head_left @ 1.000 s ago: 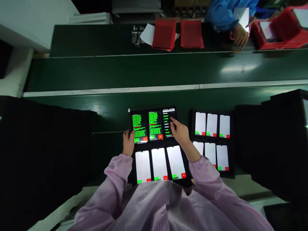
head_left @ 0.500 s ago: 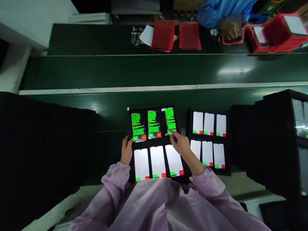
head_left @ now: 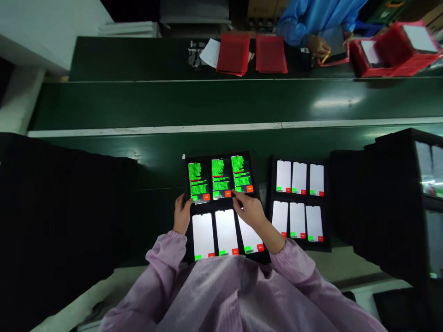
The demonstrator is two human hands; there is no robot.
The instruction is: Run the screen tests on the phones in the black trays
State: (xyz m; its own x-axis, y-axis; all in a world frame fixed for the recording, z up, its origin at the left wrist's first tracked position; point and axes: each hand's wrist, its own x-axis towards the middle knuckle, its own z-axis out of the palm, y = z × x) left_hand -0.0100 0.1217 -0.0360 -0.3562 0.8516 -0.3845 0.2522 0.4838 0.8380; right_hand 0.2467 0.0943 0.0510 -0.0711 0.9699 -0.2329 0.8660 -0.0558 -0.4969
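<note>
A black tray (head_left: pixel 187 184) in front of me holds several phones. Its far row of three phones (head_left: pixel 220 179) shows green text on black. The near row (head_left: pixel 225 232) shows white screens with green and red buttons. My left hand (head_left: pixel 181 214) grips the tray's left edge, thumb on top. My right hand (head_left: pixel 249 210) hovers over the tray with its index finger stretched out, tip at the bottom left of the far-right phone (head_left: pixel 241 174). The other fingers are curled.
A second black tray (head_left: pixel 300 246) with several white-screen phones lies to the right. Tall black stacks (head_left: pixel 387 203) stand at the right and left. Beyond runs a green conveyor (head_left: pixel 207 101). Red sleeves (head_left: pixel 233 51) and red bins (head_left: pixel 391 50) sit at the far bench, where a person in blue (head_left: pixel 311 20) works.
My right hand slid down the far-right phone and then left to its lower left corner. That phone's screen changed from a menu to green text. The person in blue shifted left.
</note>
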